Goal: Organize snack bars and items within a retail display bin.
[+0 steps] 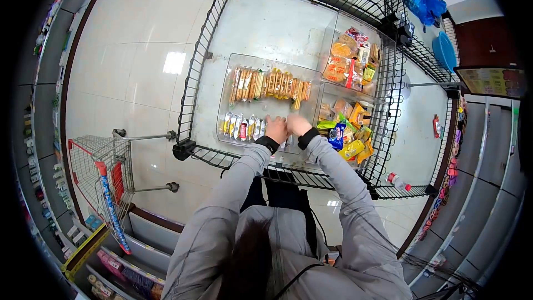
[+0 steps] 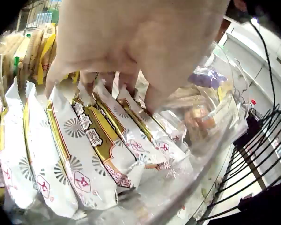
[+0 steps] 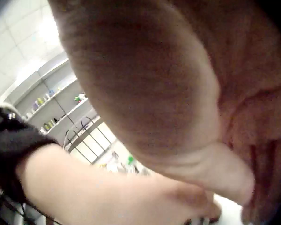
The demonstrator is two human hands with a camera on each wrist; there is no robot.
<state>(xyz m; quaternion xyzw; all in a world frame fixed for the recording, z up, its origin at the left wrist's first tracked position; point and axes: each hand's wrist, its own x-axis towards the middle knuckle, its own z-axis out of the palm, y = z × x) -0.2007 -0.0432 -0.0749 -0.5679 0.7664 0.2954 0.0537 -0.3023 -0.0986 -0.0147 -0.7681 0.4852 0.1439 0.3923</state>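
Note:
Several white-and-gold packets [image 2: 91, 154] stand side by side in a row in the left wrist view. Above them is my left hand [image 2: 136, 42], its fingers bent down behind the packet tops and its thumb against those near the row's right end. The head view has this row [image 1: 241, 126] along the near side of a clear bin [image 1: 225, 86]. There, my right hand [image 1: 298, 125] is close beside the left hand [image 1: 276, 130]. The right wrist view shows the right hand [image 3: 178, 93] with thumb near the fingers; anything between them is hidden.
Tan packets [image 1: 269, 84] line the bin's far side. To the right, other bins hold round pastries [image 1: 341, 58] and colourful snacks [image 1: 350, 133]. Black wire fencing [image 1: 191, 78] surrounds the white surface. A bottle [image 1: 398, 181] lies at the right; a cart [image 1: 102, 172] stands left.

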